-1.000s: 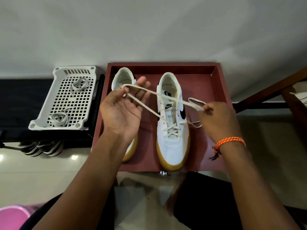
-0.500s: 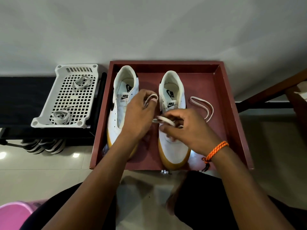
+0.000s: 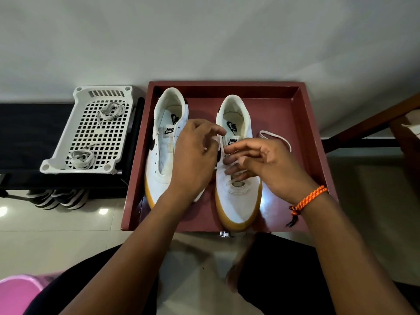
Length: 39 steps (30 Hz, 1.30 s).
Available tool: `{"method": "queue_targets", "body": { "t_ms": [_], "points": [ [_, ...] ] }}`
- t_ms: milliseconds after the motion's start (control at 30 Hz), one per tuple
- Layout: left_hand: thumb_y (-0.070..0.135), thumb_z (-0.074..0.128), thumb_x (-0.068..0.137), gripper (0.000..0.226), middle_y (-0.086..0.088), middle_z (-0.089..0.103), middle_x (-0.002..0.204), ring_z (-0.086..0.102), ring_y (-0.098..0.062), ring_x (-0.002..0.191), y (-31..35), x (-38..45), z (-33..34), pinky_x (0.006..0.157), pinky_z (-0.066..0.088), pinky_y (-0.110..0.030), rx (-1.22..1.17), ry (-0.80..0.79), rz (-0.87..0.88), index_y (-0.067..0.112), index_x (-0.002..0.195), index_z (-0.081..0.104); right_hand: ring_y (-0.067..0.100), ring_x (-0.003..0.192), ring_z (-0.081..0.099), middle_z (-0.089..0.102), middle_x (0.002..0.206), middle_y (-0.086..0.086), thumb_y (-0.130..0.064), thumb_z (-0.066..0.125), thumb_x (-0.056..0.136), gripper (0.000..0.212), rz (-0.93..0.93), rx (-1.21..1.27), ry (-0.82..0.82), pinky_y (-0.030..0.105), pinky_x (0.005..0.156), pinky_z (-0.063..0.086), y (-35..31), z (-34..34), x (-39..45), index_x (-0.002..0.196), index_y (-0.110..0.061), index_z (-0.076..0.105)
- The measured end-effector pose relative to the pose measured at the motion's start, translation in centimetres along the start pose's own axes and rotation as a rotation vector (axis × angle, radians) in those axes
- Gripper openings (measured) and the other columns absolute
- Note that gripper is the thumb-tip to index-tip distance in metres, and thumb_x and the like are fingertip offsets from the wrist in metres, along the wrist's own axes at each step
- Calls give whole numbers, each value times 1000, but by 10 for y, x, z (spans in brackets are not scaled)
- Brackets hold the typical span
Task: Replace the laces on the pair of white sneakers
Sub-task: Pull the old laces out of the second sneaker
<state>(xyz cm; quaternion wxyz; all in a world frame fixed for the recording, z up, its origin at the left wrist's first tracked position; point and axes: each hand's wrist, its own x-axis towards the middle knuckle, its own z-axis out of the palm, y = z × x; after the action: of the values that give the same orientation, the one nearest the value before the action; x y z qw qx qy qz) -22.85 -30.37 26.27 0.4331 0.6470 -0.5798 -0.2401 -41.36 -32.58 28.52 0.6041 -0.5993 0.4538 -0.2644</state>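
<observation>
light: soft, even | glare: spots on floor tiles | blur: fingers | distortion: wide-angle edge bending

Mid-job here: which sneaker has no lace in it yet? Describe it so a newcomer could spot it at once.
Find the dark red tray against the wall, which holds two white sneakers with yellow soles. The unlaced sneaker is the one on the tray's left side, nearest the white perforated basket. Its eyelets are bare, unlike the right sneaker, where both hands work on a lace.
</observation>
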Motion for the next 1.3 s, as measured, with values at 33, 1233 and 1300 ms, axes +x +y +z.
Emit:
{"method": "queue_targets", "body": {
  "t_ms": [33,1233,1300],
  "points": [
    [6,56,96,30,4,59,114,64,-9,97,0,-1,2,80,54,-23,33,7,9,22,111,77,22,84,79,79,94,10,15,47,100,38,-10,-48,74,36,71,64,1,-3,0,113,-7,75],
    [25,57,97,17,3,69,76,67,-21,71,3,-19,22,70,59,-49,-200,90,-327,26,83,67,21,98,64,57,116,-13,-38,90,79,48,-84,-675,292,47,77,62,33,3,5,111,-42,55],
    [24,58,100,11,8,65,89,66,-14,80,3,-19,24,72,59,-46,-24,98,-162,29,95,66,20,101,62,57,115,-13,-39,87,82,44,-89,-687,300,47,78,61,33,4,5,113,-41,55]
  ]
}}
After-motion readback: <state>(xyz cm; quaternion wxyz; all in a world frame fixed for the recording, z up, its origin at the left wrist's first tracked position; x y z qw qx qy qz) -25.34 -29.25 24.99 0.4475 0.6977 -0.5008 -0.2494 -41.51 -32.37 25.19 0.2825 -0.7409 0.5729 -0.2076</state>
